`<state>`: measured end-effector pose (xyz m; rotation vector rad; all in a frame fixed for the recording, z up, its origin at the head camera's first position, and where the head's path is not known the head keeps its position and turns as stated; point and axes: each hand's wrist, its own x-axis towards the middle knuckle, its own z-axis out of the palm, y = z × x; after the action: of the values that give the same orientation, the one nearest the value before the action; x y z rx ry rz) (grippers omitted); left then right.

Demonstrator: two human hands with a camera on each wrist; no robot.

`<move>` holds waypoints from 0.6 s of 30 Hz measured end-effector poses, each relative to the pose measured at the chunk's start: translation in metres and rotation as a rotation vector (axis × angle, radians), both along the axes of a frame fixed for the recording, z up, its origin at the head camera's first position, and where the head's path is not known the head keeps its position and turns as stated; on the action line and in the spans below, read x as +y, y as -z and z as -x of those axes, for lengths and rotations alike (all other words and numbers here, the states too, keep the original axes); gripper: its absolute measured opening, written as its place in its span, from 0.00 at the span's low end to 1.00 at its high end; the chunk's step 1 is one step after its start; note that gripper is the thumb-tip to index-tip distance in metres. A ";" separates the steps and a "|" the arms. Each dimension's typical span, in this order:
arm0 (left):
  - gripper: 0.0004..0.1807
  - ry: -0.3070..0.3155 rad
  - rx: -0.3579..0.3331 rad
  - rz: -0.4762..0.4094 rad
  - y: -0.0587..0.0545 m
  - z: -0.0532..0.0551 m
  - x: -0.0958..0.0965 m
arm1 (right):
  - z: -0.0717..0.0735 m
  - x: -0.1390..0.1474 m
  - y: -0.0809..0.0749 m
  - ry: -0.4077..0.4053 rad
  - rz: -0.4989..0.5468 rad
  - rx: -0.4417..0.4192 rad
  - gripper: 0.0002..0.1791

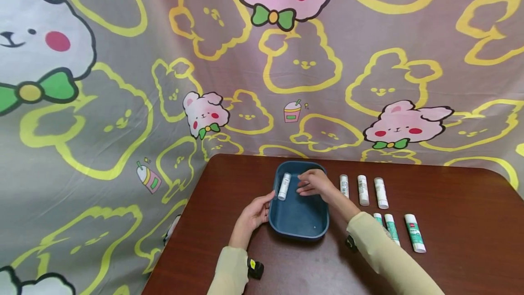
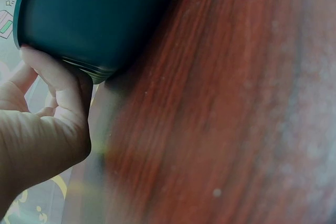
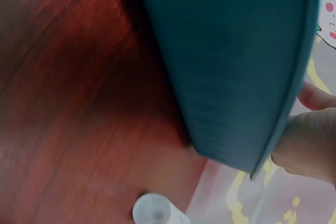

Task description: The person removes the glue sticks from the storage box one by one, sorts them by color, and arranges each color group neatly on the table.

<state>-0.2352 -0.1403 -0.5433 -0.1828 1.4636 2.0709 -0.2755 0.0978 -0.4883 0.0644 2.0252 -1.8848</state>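
A dark blue plastic bin (image 1: 300, 224) stands on the table, with one white glue stick (image 1: 284, 186) lying at its left side. My left hand (image 1: 255, 213) grips the bin's left side, its fingers bent against the outer wall (image 2: 100, 19) near the rim. Over the bin's right rim reaches my right hand (image 1: 316, 182), loosely curved fingers above the inside and nothing between them. In the right wrist view part of the right hand (image 3: 310, 140) shows beyond the bin's wall (image 3: 231, 66), which hides the fingertips.
Right of the bin stand white glue sticks (image 1: 363, 190) in a row, one partly behind the right forearm. Nearer lie green-and-white glue sticks (image 1: 415, 233), some partly covered by the sleeve. A patterned cloth (image 1: 319, 72) hangs behind the brown table (image 1: 462, 222).
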 end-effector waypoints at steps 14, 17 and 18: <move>0.17 0.004 0.000 -0.006 0.000 0.001 0.000 | 0.007 -0.027 0.019 0.011 -0.010 -0.039 0.19; 0.16 0.006 -0.003 -0.014 -0.001 0.001 0.000 | 0.007 -0.032 0.021 0.012 -0.033 -0.024 0.22; 0.16 0.007 -0.001 -0.017 -0.001 0.001 0.000 | 0.007 -0.033 0.021 0.012 -0.040 -0.019 0.22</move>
<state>-0.2363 -0.1406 -0.5425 -0.1724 1.4438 2.0763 -0.2822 0.0647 -0.5098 0.1045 2.0546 -1.8435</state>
